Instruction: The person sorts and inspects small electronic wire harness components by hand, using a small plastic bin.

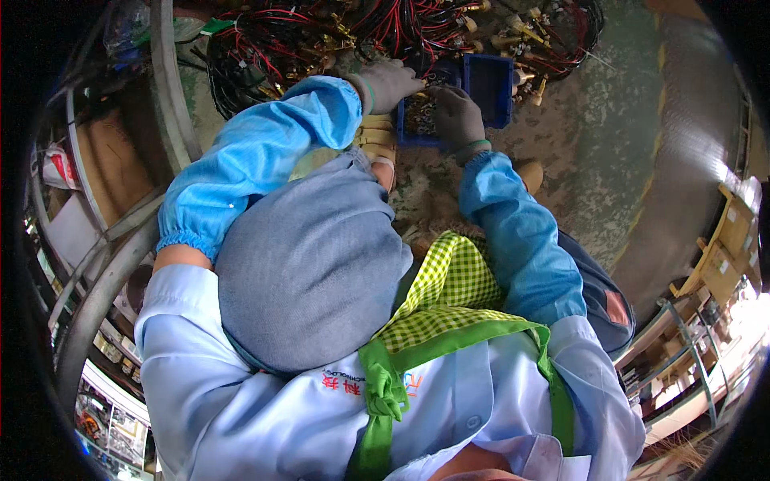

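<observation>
Both my hands wear grey gloves and meet over a blue plastic bin (419, 141) low in front of me. My left hand (385, 85) comes in from the left, its fingers pinched together and pointing right. Close by, my right hand (458, 119) is closed too, its fingertips near those of the left. Whatever sits between the fingertips is too small to make out. Small metal parts (420, 114) lie in the bin under the hands. Touching it on the right is a second blue bin (511, 90), dark inside.
Bundles of red and black wires (405, 28) with brass fittings (525, 32) lie heaped beyond the bins. A curved grey metal tube (170, 88) stands at my left. Cardboard boxes (734, 228) rest on shelving at the right. My shoe (385, 172) is close to the bin.
</observation>
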The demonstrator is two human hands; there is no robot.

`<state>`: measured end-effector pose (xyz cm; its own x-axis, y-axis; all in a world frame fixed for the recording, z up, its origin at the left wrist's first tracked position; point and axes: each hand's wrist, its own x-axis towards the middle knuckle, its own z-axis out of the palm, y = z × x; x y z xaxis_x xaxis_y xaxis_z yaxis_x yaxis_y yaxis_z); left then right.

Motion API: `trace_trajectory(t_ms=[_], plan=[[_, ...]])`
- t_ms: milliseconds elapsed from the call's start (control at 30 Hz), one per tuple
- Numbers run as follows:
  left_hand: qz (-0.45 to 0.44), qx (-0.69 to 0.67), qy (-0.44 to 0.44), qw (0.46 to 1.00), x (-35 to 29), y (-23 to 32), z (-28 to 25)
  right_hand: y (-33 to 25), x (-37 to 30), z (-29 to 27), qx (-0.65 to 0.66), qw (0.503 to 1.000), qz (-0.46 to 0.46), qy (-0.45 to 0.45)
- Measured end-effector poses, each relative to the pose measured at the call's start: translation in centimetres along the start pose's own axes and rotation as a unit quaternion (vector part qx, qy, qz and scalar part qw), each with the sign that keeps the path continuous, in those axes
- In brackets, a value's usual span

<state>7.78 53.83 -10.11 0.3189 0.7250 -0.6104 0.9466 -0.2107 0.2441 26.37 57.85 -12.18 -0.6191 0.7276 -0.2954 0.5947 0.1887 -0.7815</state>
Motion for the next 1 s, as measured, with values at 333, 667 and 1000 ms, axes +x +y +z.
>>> trace_trajectory(t_ms=[333, 667, 1000], plan=[[0.013, 0.01, 0.04, 0.999, 0.2, -0.3, 0.5, -0.7, -0.1, -0.3, -0.046, 0.999, -0.009, 0.007], [-0.003, 0.0, 0.01, 1.0, -0.1, 0.4, 0.0, 2.5, 1.1, 1.1, 0.255, 0.951, 0.144, -0.095], [-0.017, -0.079, 0.112, 0.99, -1.3, -1.5, 0.0, 2.1, 0.1, -2.9, 0.446, 0.838, 0.314, -0.006]])
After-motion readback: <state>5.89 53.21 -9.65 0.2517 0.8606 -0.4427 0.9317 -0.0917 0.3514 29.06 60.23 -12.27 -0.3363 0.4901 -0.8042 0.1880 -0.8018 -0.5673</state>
